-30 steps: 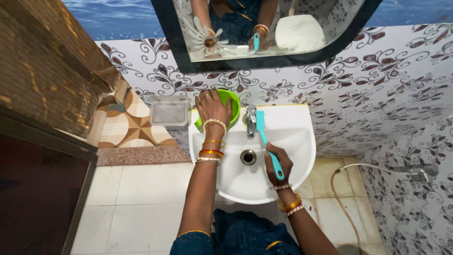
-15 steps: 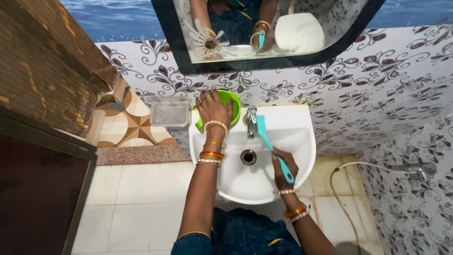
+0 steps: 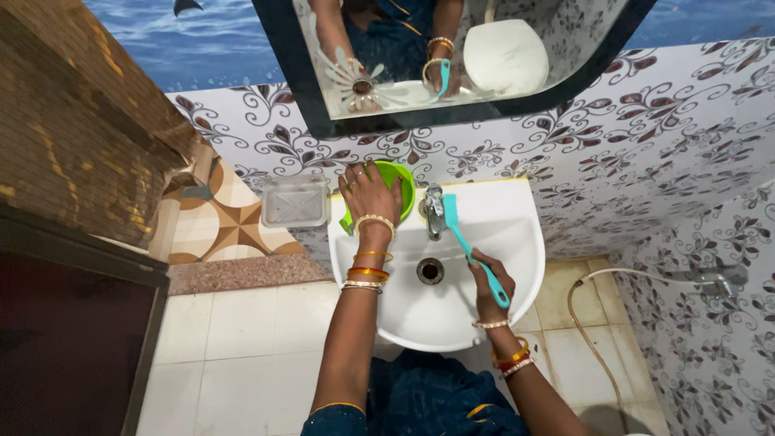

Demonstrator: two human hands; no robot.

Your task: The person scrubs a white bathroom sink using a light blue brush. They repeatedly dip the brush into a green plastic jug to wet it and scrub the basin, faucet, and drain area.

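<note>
change: right hand (image 3: pixel 487 284) has slid back toward the person along the teal brush (image 3: pixel 475 249); it now grips the handle's near end rather than mid-shaft. Brush head stays beside the tap (image 3: pixel 433 210).
meaning: looks like a longer reach for scrubbing the white basin (image 3: pixel 517 242); scrubbing appears under way, not finished.
brush axis: long axis runs diagonally, head pointing up-left at the tap, handle end down-right over the basin's right side.
right hand: closed around the brush handle.
left hand (image 3: pixel 370 192): fingers spread over the green bowl (image 3: pixel 400 182) on the basin's back-left corner, gripping its rim.
drain (image 3: pixel 429 270): uncovered, between the forearms.
</note>
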